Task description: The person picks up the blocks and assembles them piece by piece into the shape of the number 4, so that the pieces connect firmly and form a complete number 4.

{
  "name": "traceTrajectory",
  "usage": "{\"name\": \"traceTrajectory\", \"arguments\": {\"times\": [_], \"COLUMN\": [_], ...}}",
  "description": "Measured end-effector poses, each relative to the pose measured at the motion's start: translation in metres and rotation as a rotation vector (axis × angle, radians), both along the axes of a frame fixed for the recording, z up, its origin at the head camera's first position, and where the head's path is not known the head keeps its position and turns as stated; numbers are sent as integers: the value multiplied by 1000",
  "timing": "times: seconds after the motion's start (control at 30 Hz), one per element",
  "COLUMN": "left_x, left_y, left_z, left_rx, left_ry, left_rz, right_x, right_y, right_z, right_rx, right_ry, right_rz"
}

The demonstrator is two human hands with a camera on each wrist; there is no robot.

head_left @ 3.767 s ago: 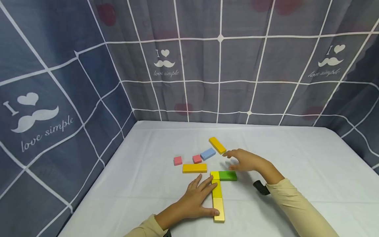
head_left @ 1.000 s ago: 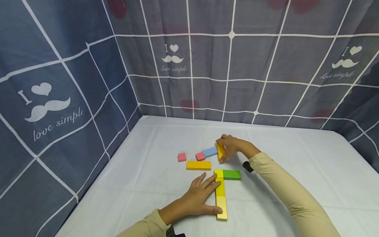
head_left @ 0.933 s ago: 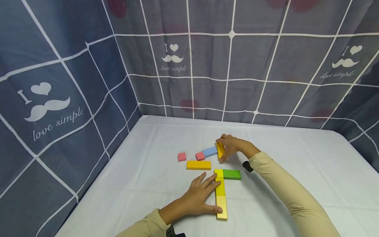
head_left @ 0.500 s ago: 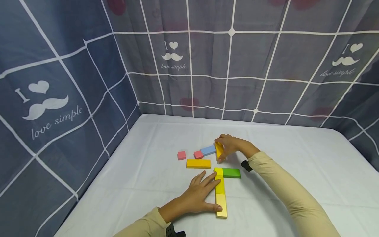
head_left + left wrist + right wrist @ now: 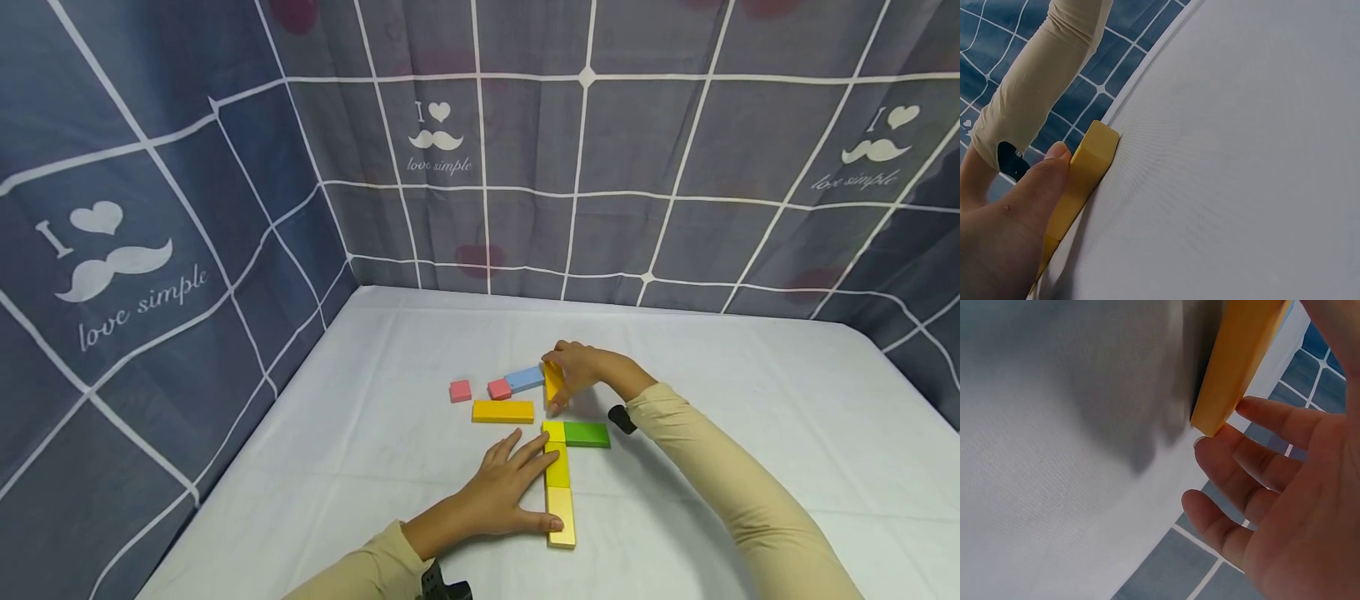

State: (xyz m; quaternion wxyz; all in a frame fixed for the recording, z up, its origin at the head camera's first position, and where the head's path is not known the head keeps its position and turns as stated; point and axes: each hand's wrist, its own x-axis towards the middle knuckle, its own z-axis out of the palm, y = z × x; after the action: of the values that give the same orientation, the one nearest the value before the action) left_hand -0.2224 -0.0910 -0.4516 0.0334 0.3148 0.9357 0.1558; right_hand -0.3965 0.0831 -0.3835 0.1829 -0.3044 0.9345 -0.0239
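In the head view my right hand [image 5: 588,371] grips an orange-yellow wooden block [image 5: 552,379], thumb at its near end and fingers at its far end. The block touches the right end of a blue block [image 5: 524,380], which meets a pink square block [image 5: 499,389]. My left hand [image 5: 497,497] lies with spread fingers along a column of yellow blocks [image 5: 557,471], its thumb on the pale yellow one nearest me. In the left wrist view that thumb [image 5: 1038,187] presses the yellow block [image 5: 1088,159]. The right wrist view shows fingertips at the orange-yellow block's end [image 5: 1235,369].
A green block [image 5: 587,434] extends right from the column's top. Left of there lies another orange-yellow block [image 5: 502,412], and a second pink square [image 5: 461,391] sits apart behind it. The white tablecloth [image 5: 712,400] runs back to a gridded curtain [image 5: 615,158].
My right hand has taken hold of the orange-yellow block, which now stands more lengthwise against the blue block. Lately this block, the blue and the pink one slid slightly left. My left hand stays.
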Motion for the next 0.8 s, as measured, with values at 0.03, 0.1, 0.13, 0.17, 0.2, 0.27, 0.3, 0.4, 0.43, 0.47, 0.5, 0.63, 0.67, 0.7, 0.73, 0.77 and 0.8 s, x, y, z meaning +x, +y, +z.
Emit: {"name": "traceTrajectory", "arguments": {"times": [0.03, 0.1, 0.13, 0.17, 0.2, 0.27, 0.3, 0.4, 0.43, 0.47, 0.5, 0.63, 0.67, 0.7, 0.73, 0.77, 0.8], "left_x": [0, 0, 0, 0, 0, 0, 1, 1, 1, 1, 1, 2, 2, 2, 2, 2, 2], "left_y": [0, 0, 0, 0, 0, 0, 0, 0, 0, 0, 0, 0, 0, 0, 0, 0, 0], "left_z": [0, 1, 1, 2, 2, 2, 2, 1, 1, 1, 1, 0, 0, 0, 0, 0, 0], "left_rx": [0, -1, -2, -3, -3, -3, -3, 2, 4, 6, 6, 8, 8, 8, 7, 6, 6], "left_ry": [2, 8, 13, 18, 22, 23, 25, 20, 20, 23, 25, 39, 42, 42, 43, 44, 42], "left_rz": [0, -1, -2, -1, -1, 1, 2, 6, 6, 7, 6, 2, 2, 1, 1, 2, 2], "right_x": [0, 1, 1, 2, 2, 3, 4, 5, 5, 6, 6, 9, 10, 10, 11, 12, 12], "right_y": [0, 0, 0, 0, 0, 0, 0, 0, 0, 0, 0, 0, 0, 0, 0, 0, 0], "right_z": [0, 0, 0, 0, -1, -1, -2, -3, -3, -3, -3, -3, -3, -4, -4, -4, -4], "right_rx": [3, 5, 6, 6, 3, 1, 0, -1, -2, -2, -3, -11, -12, -14, -16, -18, -19], "right_ry": [1, 2, 4, 6, 5, 6, 7, 5, 8, 9, 9, 13, 15, 17, 19, 20, 24], "right_rz": [1, 1, 1, 2, -1, -3, -3, -2, 1, 1, 1, -10, -11, -12, -13, -13, -11]}}
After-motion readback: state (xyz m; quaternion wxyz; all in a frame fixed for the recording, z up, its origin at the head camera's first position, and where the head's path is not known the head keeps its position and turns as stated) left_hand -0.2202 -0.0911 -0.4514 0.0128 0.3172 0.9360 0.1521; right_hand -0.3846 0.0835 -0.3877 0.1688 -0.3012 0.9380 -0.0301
